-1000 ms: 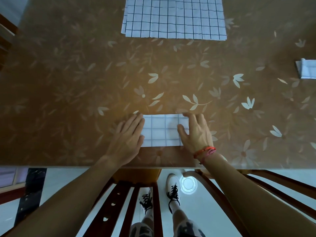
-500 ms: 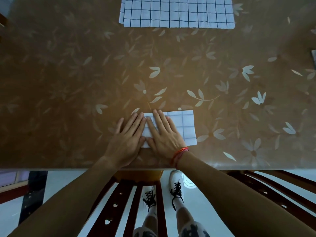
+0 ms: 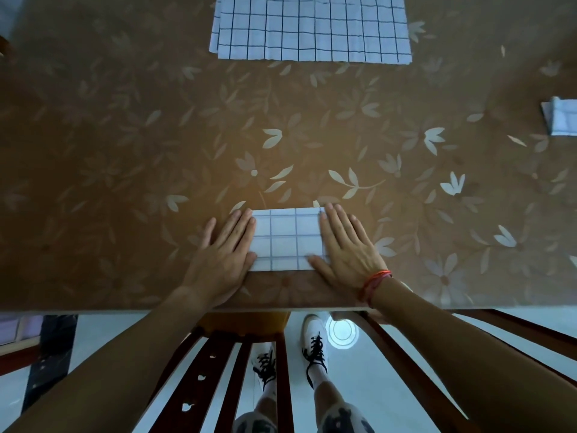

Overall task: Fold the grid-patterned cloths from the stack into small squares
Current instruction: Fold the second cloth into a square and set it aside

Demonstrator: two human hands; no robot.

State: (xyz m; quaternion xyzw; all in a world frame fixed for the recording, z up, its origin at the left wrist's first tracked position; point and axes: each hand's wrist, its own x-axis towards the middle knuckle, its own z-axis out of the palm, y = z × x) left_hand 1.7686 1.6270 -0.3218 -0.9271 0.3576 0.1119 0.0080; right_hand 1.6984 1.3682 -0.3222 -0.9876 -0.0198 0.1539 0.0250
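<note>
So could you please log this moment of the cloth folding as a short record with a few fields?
surface: brown floral table
cloth in work: folded grid cloth, a flat rectangle near the table's front edge
left hand: flat, palm down, fingers on the cloth's left edge
right hand: flat, palm down, on the cloth's right edge; red wrist band
stack: unfolded grid cloths at the far edge
finished pile: folded cloth at the right edge, partly cut off
stage: pressing flat; not yet a small square
</note>
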